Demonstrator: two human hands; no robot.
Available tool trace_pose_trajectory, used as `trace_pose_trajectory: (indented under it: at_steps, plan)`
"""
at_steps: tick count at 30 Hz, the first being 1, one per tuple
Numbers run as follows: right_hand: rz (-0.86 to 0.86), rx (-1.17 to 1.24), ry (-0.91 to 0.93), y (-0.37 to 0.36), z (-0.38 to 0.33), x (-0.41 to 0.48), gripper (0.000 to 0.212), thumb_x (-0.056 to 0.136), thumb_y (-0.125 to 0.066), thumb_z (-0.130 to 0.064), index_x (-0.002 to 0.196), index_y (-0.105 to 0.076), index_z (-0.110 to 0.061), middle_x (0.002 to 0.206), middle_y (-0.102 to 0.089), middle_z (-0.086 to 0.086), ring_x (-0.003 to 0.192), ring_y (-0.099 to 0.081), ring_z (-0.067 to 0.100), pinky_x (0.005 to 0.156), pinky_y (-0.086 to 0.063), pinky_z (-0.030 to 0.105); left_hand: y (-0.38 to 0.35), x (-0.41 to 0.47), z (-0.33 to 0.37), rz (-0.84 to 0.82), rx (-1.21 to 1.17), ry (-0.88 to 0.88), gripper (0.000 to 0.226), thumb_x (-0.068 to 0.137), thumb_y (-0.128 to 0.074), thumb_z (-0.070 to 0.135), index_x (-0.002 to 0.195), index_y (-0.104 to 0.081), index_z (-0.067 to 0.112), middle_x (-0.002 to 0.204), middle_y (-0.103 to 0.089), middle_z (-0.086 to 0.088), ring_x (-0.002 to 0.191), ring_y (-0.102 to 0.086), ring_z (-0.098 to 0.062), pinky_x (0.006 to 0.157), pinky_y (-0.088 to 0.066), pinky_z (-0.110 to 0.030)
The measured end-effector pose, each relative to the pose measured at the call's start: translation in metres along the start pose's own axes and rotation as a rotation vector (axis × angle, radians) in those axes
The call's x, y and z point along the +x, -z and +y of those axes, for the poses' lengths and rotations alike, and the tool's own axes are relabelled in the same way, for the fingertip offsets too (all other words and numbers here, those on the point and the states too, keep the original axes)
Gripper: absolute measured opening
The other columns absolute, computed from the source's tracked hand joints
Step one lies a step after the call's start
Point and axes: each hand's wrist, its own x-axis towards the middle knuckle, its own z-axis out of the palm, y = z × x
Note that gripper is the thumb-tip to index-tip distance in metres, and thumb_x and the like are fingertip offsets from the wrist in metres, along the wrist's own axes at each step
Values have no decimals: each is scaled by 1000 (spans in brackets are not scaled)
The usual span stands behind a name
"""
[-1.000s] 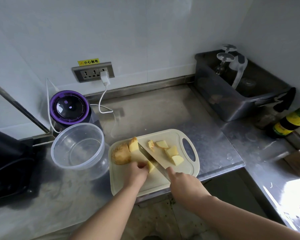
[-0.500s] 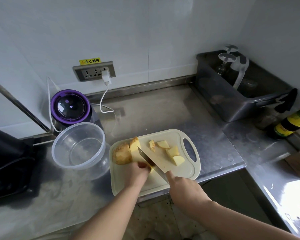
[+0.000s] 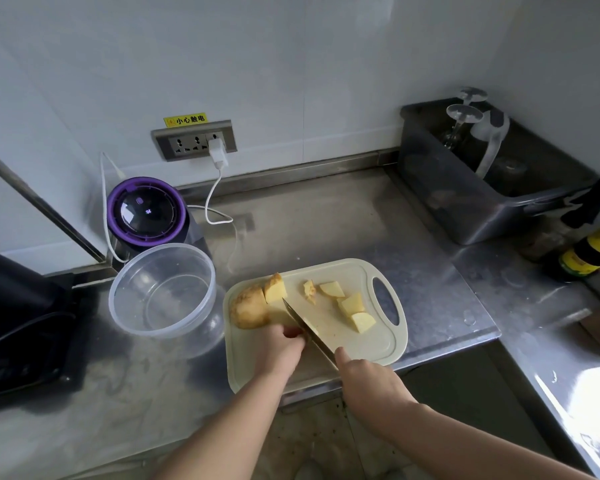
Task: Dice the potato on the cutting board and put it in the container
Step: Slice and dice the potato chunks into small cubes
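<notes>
A pale cutting board [image 3: 388, 344] lies at the counter's front edge. A brown-skinned potato [image 3: 250, 306] with a cut yellow face rests on its left part, a cut wedge [image 3: 275, 289] behind it. Several yellow chunks [image 3: 352, 304] lie toward the board's handle hole. My left hand [image 3: 279, 348] holds down a potato piece at the blade. My right hand [image 3: 371, 382] grips a knife [image 3: 307, 327] whose blade slants across the board beside my left fingers. A clear round container [image 3: 161, 289] stands left of the board with nothing in it.
A purple-rimmed appliance [image 3: 146, 211] stands behind the container, with a white cable running to the wall socket [image 3: 194, 140]. A dark bin [image 3: 482, 188] holding glasses sits at the back right. Dark bottles [image 3: 589, 251] stand at the right. A black object [image 3: 18, 320] fills the left.
The knife has shifted slightly left along the potato piece, and the small slice near my left fingers is now mostly hidden. Both hands stay at nearly the same spot.
</notes>
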Motion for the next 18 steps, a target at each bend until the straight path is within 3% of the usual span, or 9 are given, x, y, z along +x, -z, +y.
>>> trace_pose_trajectory:
  at_steps: [6,10,14,18]
  plan:
    - [25,9,6,1,4,0,48,100,-43,-8,143,-27,-23,87,-54,1,80,-62,14,68,-53,24,0,1,0,1,35,3,3,86,-66,20,88,-68,20,81,-67,3,84,-63,-18,78,-50,-30]
    - [72,16,42,4,7,-7,43,101,-42,-12,139,-28,-25,87,-56,2,73,-61,14,62,-50,23,1,0,1,-9,36,15,10,87,-65,26,78,-61,25,78,-65,-3,85,-63,-24,71,-45,-29]
    - [104,7,59,16,12,-11,48,102,-44,-14,144,-25,-26,96,-59,1,71,-59,10,62,-51,22,8,-1,2,-26,64,-5,12,93,-58,23,92,-65,14,80,-63,-2,86,-63,-24,79,-49,-34]
    - [132,-74,39,30,21,-11,48,101,-42,-11,145,-24,-21,108,-63,5,80,-64,16,74,-55,28,21,0,12,18,147,-153,16,97,-54,19,108,-64,15,103,-64,3,103,-61,-20,85,-46,-27]
